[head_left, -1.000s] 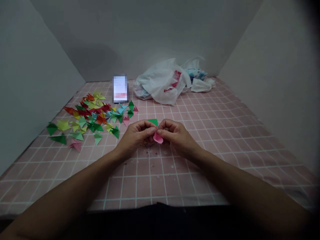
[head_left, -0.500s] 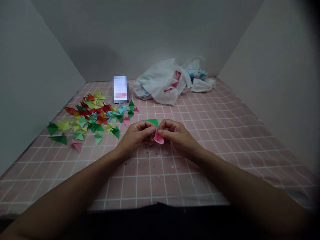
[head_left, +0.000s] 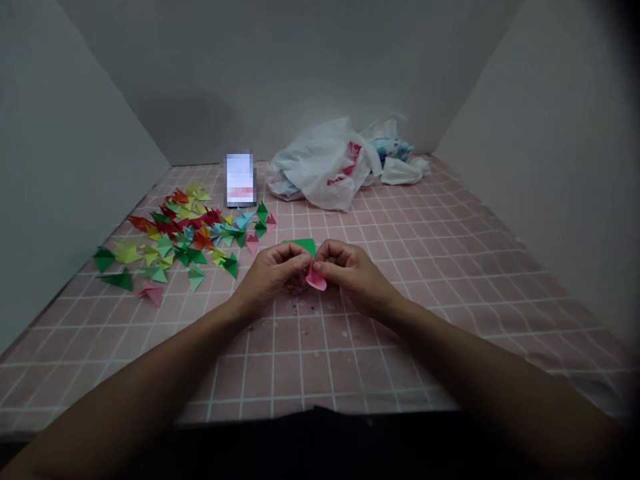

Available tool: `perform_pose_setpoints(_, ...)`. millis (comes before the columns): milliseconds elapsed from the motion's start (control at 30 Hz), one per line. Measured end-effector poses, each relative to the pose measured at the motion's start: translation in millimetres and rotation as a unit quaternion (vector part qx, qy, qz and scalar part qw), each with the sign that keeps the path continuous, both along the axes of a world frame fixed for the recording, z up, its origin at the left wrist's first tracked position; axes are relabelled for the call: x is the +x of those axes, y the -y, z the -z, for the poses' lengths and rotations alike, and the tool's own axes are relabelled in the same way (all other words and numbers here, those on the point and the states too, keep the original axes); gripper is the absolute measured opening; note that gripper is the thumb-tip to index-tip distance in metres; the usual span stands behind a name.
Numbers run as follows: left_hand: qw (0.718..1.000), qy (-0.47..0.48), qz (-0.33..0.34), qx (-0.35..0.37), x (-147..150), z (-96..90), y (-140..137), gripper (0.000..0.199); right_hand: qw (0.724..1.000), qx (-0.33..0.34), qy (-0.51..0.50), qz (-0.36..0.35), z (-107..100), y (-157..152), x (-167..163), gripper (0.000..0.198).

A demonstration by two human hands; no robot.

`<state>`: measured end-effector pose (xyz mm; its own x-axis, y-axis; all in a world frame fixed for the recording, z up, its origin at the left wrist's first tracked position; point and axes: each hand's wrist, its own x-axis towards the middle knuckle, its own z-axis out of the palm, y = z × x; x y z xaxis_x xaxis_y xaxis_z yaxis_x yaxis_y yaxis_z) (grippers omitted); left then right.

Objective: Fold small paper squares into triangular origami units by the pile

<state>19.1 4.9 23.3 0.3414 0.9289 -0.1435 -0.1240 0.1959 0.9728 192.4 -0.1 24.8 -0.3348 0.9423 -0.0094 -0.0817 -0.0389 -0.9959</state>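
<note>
A small piece of pink paper (head_left: pixel 317 279), partly folded with a curved flap, is pinched between my two hands above the middle of the table. My left hand (head_left: pixel 277 272) grips its left side between thumb and fingers. On the right side, my right hand (head_left: pixel 350 268) holds it the same way, fingertips almost touching the left ones. Just behind the hands lies green paper (head_left: pixel 303 245), its near part hidden by them. Many folded paper cranes (head_left: pixel 187 250) in red, orange, yellow, green, blue and pink are spread to the left.
A lit phone (head_left: pixel 240 180) with a blurred screen stands upright behind the cranes. White plastic bags (head_left: pixel 325 167) and a blue-patterned packet (head_left: pixel 393 150) lie along the back wall. A pink checked cloth (head_left: pixel 425 280) covers the table, with walls on three sides.
The pink paper's flap has tilted slightly and spread lower between my fingers. Both hands keep their grip in nearly the same place.
</note>
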Motion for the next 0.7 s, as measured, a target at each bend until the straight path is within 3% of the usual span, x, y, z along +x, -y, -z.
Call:
perform_pose_setpoints(400, 0.992, -0.075, -0.019, 0.099, 1.5, -4.8, 3.1, 0.019, 1.0, -0.012, 0.003, 0.004, -0.5, 2.8, -2.5, 0.023)
perform_pose_setpoints(700, 0.973, -0.139, -0.028, 0.183, -1.1, -7.9, 2.4, 0.016, 0.998, 0.035, 0.044, 0.013, 0.0, 1.8, -1.9, 0.02)
